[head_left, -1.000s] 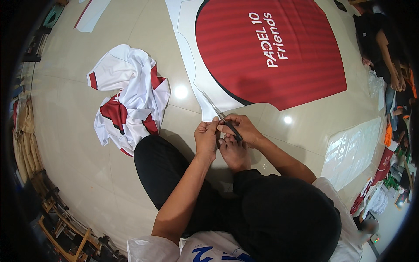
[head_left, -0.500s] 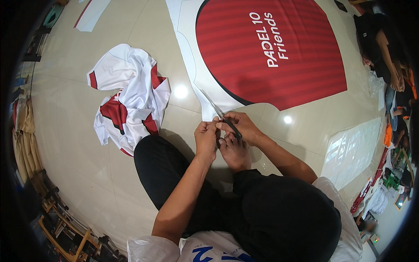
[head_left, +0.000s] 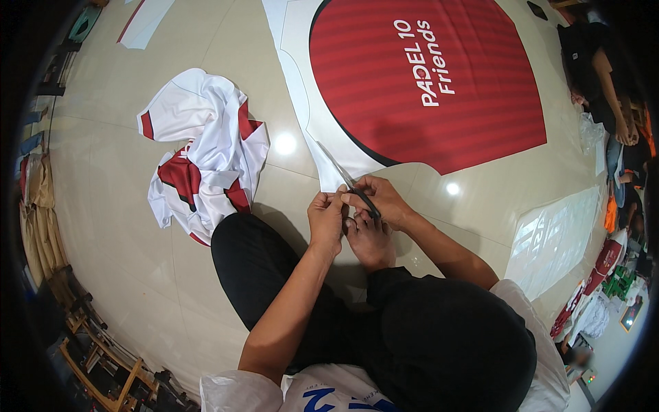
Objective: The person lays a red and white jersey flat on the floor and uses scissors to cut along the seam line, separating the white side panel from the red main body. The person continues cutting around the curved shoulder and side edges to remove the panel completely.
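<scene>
Person seen from above, wearing black trousers and a black top; forearms, left hand (head_left: 327, 221) and right hand (head_left: 382, 200) bare.

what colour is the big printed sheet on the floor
Red with faint stripes, a dark edge and a white border; the sheet shows in the head view.

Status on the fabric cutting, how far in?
Done, it seems: a heap of red-and-white cut pieces lies on the floor. In hand: right hand holds scissors at the printed sheet's near edge; left hand steadies it. Left: the red panel looks mostly uncut.
</scene>
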`<control>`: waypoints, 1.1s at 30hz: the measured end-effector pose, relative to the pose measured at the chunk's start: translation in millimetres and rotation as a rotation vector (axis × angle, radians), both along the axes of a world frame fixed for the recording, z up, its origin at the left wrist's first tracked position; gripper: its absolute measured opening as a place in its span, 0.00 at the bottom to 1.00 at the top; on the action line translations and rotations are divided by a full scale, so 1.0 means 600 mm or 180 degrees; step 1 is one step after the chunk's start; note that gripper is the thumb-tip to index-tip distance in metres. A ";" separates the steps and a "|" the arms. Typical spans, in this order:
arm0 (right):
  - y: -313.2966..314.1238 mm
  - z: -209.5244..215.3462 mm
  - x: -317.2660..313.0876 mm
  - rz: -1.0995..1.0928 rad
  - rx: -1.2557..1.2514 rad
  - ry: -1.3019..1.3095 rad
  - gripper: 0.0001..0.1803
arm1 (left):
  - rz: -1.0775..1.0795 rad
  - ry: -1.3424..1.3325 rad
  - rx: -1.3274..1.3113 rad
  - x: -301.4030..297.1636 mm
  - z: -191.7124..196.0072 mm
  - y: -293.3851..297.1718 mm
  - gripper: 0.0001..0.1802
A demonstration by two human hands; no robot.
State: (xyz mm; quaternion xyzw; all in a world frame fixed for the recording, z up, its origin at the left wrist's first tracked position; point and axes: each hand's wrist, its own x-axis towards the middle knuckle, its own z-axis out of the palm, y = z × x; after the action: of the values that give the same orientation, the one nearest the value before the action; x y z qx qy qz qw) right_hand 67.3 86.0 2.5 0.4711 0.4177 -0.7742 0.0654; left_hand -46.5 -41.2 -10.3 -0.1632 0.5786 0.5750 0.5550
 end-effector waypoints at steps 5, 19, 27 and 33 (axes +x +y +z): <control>0.001 0.000 0.005 0.0047 0.0086 0.0003 0.26 | 0.0005 0.0006 -0.0041 -0.001 0.002 0.003 0.13; 0.012 -0.011 -0.008 0.0071 0.0002 0.0059 0.27 | -0.0029 0.0069 -0.0089 0.001 0.014 0.003 0.10; 0.020 0.002 -0.021 0.0048 0.0015 0.0182 0.24 | -0.0027 0.0063 -0.0035 0.002 0.004 -0.001 0.08; 0.025 0.004 -0.030 0.0013 0.0022 0.0286 0.21 | -0.0094 0.0018 -0.0011 -0.002 0.002 -0.003 0.07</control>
State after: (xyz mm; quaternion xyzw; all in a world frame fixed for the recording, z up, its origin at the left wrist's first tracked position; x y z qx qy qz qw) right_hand 49.2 101.1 4.8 0.4352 0.4238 -0.7930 0.0465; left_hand -47.7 -43.0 -8.9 -0.1540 0.5835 0.5662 0.5615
